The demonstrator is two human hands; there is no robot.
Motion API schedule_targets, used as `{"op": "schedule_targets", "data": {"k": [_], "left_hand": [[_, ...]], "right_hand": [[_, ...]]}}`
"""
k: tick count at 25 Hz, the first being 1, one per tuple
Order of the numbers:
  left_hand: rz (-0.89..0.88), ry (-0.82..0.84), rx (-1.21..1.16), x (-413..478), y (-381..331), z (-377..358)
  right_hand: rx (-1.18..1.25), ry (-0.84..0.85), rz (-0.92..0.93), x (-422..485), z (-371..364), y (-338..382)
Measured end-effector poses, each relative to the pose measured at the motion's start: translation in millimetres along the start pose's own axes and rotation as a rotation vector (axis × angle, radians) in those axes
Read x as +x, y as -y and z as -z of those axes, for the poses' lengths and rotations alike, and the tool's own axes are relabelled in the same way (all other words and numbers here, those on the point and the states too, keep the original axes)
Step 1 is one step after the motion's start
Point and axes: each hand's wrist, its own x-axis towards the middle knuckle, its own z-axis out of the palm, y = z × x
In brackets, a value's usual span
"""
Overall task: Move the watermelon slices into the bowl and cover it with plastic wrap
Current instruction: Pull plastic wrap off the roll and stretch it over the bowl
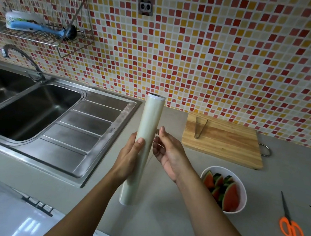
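A roll of plastic wrap [148, 128] stands nearly upright in the air above the counter, just right of the sink. My left hand [129, 158] grips its middle. My right hand [168, 151] is right beside the roll, fingertips pinched on the loose edge of the film. A white bowl [243, 193] sits on the counter to the right of my right forearm. Several watermelon slices [230, 195] with red flesh and green rind lie inside it.
A wooden cutting board [226, 145] with metal tongs [200, 126] on it lies behind the bowl. Orange-handled scissors [290, 226] rest at the right. A double steel sink [29, 109] with a tap [20, 56] fills the left. A wire rack [33, 32] hangs on the tiled wall.
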Motion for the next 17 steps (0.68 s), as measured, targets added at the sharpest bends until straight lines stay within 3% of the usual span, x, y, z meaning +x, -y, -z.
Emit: {"op": "schedule_targets", "data": {"k": [3,7,14,17], "left_hand": [[-0.007,0.037,-0.019,-1.1,-1.1,2.5],[0.023,0.129,-0.192,0.4,-0.2,5.7],[0.028,0.097,-0.291,0.1,2.4,2.0],[0.038,0.081,-0.288,-0.1,0.7,1.1]], "right_hand": [[-0.081,-0.091,0.006,1.5,0.8,2.2],[-0.137,-0.022,-0.013,-1.2,-2.2,6.7],[0.197,0.061,-0.009,-5.0,-8.0,7.6],[0.085,0.063,-0.027,-5.1,-6.7,12.1]]}}
